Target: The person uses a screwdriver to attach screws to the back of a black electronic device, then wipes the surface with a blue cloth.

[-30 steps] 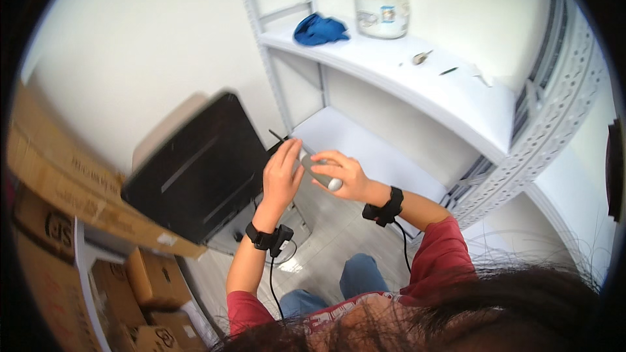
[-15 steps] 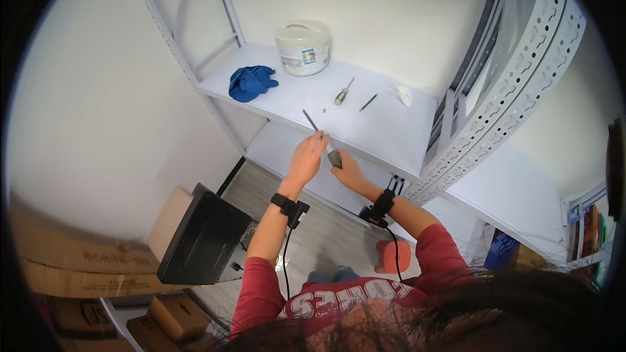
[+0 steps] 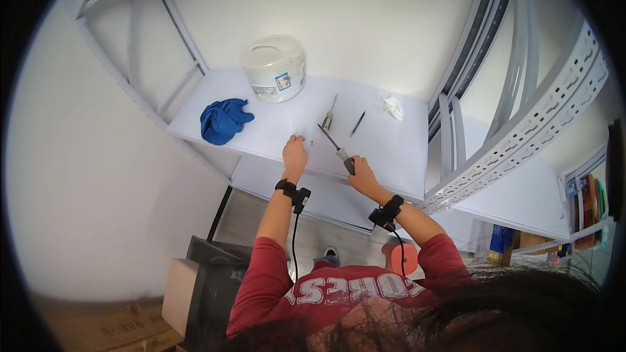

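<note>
Fingers of the right hand (image 3: 364,176) wrap a long grey tool with a thin dark rod (image 3: 343,156). Left hand (image 3: 295,155) curls; can't tell its hold. 1 tiny grey bit (image 3: 312,144) beside its fingers could roll if bumped.

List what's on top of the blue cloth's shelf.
Besides the blue cloth, the shelf holds a white container, screwdriver, dark pen-like stick, crumpled white scrap and tiny object. What lies under the cloth or behind the container is hidden.

White shelf (image 3: 391,156) with blue cloth (image 3: 223,122), round whitish container (image 3: 275,72), screwdriver (image 3: 328,119), slim green pen (image 3: 358,124), crumpled tissue (image 3: 393,109), tiny piece (image 3: 312,143)
</note>
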A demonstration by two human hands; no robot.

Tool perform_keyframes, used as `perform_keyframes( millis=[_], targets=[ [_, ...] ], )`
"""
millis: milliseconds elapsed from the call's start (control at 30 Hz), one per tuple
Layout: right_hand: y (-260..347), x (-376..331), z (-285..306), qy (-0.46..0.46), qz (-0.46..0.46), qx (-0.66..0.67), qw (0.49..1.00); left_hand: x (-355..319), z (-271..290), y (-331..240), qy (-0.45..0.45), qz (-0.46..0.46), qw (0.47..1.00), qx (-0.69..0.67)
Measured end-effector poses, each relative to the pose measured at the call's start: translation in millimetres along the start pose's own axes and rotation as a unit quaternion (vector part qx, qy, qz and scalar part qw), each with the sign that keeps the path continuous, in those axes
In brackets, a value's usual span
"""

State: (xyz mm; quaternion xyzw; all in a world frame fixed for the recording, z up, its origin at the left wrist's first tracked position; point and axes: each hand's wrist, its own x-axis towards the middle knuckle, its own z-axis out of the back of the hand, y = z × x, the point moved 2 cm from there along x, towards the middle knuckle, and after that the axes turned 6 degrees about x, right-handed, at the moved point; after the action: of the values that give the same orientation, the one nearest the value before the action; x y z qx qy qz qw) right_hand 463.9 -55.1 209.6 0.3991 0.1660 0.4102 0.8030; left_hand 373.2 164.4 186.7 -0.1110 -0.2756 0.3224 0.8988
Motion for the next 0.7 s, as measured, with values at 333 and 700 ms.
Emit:
perform_keyframes(
  millis=[333, 700],
  targets=[
    [5, 37, -3, -0.016, 0.017, -0.007, 1.0, 43, -30, 12, 0.176, -0.131, 0.97, -0.106],
    [33, 36, 19, 0.023, -0.003, -0.01, 1.0, 58, 27, 10, 0.0, -0.084, 0.979, -0.185]
  ],
)
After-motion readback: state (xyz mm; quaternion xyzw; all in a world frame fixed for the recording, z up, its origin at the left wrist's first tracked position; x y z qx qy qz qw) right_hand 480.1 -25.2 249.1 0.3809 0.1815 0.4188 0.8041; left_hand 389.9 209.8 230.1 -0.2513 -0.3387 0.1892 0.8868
